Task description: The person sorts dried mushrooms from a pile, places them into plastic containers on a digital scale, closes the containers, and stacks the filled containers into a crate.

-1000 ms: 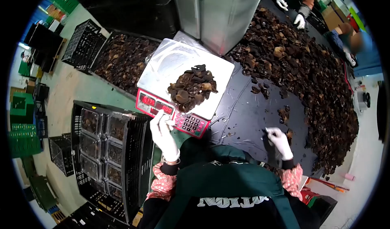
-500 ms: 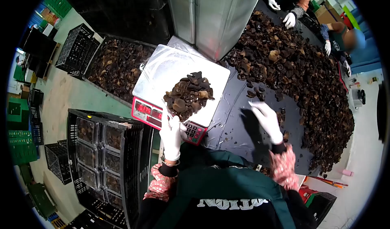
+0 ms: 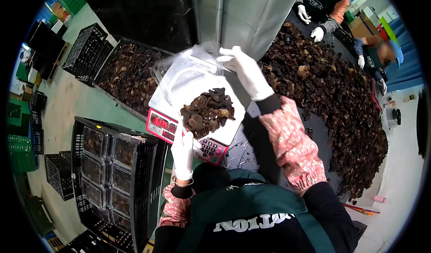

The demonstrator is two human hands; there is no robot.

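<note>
A pile of dark brown wood ear mushrooms (image 3: 207,113) rests in a clear plastic box on the white plate of a red digital scale (image 3: 214,150). My gloved left hand (image 3: 183,156) pinches the box's near left edge, beside the scale's lit display. Raised over the back of the plate is a see-through lid (image 3: 182,64), smeared by motion. The fingers of my gloved right hand (image 3: 248,76) are closed on the lid's right edge. Whether lid and box are joined cannot be made out.
Loose wood ears (image 3: 334,96) heap along the dark table at right, where co-workers' gloved hands (image 3: 317,34) work. A metal column (image 3: 247,15) stands behind the scale. Lower left, a black crate (image 3: 137,185) holds several filled clear boxes. Another bin of wood ears (image 3: 128,69) lies left.
My right hand has moved up and left from over the table to the back of the scale, and now holds the lid raised. My left hand stays at the box's edge.
</note>
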